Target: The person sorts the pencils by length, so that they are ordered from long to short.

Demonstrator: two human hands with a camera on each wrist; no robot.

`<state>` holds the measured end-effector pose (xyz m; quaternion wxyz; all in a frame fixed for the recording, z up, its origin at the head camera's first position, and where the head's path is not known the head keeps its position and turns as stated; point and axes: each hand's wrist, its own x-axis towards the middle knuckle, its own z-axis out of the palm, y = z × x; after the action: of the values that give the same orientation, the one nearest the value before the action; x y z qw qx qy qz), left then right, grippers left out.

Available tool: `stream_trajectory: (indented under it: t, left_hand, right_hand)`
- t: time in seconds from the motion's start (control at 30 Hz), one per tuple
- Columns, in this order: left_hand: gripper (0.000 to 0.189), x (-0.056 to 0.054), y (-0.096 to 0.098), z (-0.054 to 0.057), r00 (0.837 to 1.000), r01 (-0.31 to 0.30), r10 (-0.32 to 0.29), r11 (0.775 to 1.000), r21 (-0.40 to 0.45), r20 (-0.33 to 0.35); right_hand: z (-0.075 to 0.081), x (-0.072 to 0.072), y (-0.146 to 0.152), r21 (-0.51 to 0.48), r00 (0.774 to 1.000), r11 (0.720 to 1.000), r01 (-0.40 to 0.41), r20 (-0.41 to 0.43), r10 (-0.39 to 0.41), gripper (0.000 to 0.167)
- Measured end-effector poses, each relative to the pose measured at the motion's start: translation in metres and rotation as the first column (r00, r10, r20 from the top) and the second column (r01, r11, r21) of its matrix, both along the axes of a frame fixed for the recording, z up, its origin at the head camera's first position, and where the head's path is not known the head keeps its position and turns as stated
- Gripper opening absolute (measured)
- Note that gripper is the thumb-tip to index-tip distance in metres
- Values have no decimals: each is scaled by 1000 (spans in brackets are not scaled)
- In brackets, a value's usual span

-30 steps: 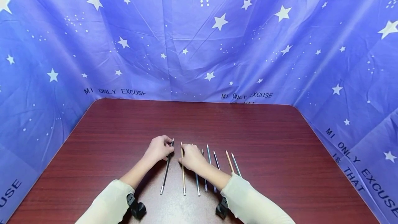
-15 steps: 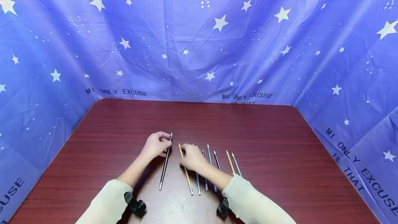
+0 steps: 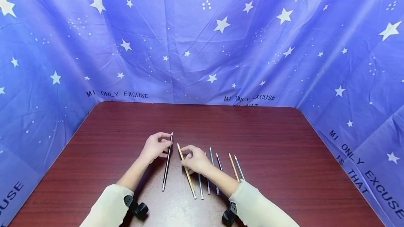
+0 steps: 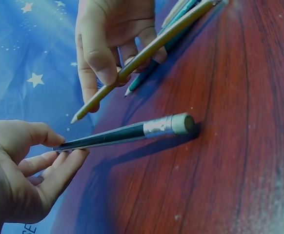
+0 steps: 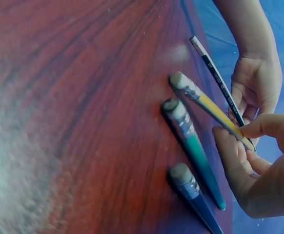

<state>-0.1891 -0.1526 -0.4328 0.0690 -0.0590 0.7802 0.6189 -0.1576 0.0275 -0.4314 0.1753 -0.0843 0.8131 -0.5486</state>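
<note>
My left hand (image 3: 155, 146) pinches a black pencil (image 3: 167, 165) near its sharpened end, between thumb and fingers. The pencil's silver ferrule and pale eraser point toward me, and in the left wrist view the eraser (image 4: 183, 123) casts a shadow on the table. To the right, my right hand (image 3: 195, 159) pinches a yellow pencil (image 3: 190, 180) in its upper half, tip tilted leftward. A teal pencil (image 5: 200, 161) lies beside the yellow one, partly under my right hand in the head view. Next to it is a dark blue pencil (image 5: 198, 206).
Several more pencils lie in a loose row to the right, among them a light blue one (image 3: 211, 155), an orange-brown one (image 3: 233, 165) and another bluish one (image 3: 238, 166). The reddish-brown table (image 3: 126, 122) meets a blue star-printed curtain (image 3: 195, 38) at its back edge.
My left hand has shifted slightly left and away from me with the black pencil. The yellow pencil has turned, its tip swinging left and its eraser end right, in my right hand.
</note>
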Motion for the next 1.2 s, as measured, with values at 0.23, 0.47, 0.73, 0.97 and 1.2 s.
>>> stream_trajectory:
  t: [0.23, 0.47, 0.73, 0.97, 1.2]
  left_hand:
    - [38, 3, 3, 6, 1000, -4, 4, 998, 63, -13]
    - [38, 2, 8, 1, 1000, -19, 21, 991, 131, -14]
    - [38, -1, 16, 5, 1000, -26, 28, 982, 187, -10]
    - [40, -3, 21, 7, 999, -33, 35, 975, 221, -3]
    - [39, -5, 25, 8, 999, -34, 33, 967, 254, 8]
  right_hand:
    - [3, -5, 8, -111, 999, 993, 39, 37, -35, 45]
    - [13, -12, 20, -176, 994, 979, 102, 51, -95, 46]
    - [14, -21, 29, -245, 988, 957, 155, 56, -145, 46]
    - [11, -23, 33, -261, 989, 954, 148, 50, -139, 47]
    - [14, -21, 33, -261, 984, 949, 178, 38, -174, 46]
